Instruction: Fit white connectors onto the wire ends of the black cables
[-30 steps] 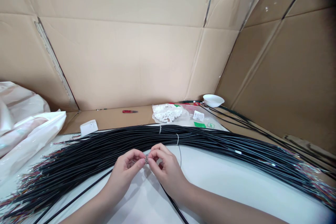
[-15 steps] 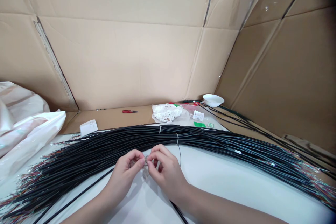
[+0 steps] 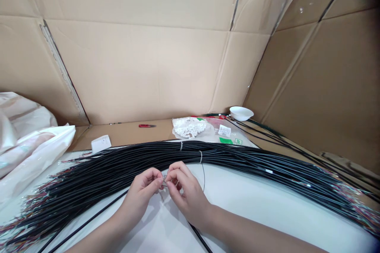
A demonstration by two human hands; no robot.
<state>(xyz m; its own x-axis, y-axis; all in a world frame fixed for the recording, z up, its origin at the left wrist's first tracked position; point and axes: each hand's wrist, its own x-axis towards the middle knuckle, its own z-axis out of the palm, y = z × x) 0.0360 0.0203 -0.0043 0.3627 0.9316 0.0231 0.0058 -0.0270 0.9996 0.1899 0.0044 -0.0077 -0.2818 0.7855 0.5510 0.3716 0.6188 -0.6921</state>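
Note:
My left hand (image 3: 139,193) and my right hand (image 3: 185,193) meet at the middle of the white table (image 3: 252,209), fingertips together. Both pinch a small silvery cable end (image 3: 164,180), too small to make out in detail. A thick bundle of black cables (image 3: 237,159), bound with thin white ties, arcs just beyond my hands, and its frayed coloured wire ends fan out at both sides. A loose black cable (image 3: 89,221) runs from under my left hand to the lower left, and a stretch of black cable (image 3: 200,239) leaves below my right hand.
Cardboard sheets (image 3: 148,67) line the back and right. Along the back lie red-handled snips (image 3: 147,125), a clear bag of white connectors (image 3: 190,128), a white bowl (image 3: 241,113) and a white card (image 3: 101,144). White plastic sheeting (image 3: 29,154) is heaped at the left.
Both hands have drawn slightly closer and higher, with fingers tighter around the small end. The pale piece hanging below my fingertips looks smaller. The bundle has not moved.

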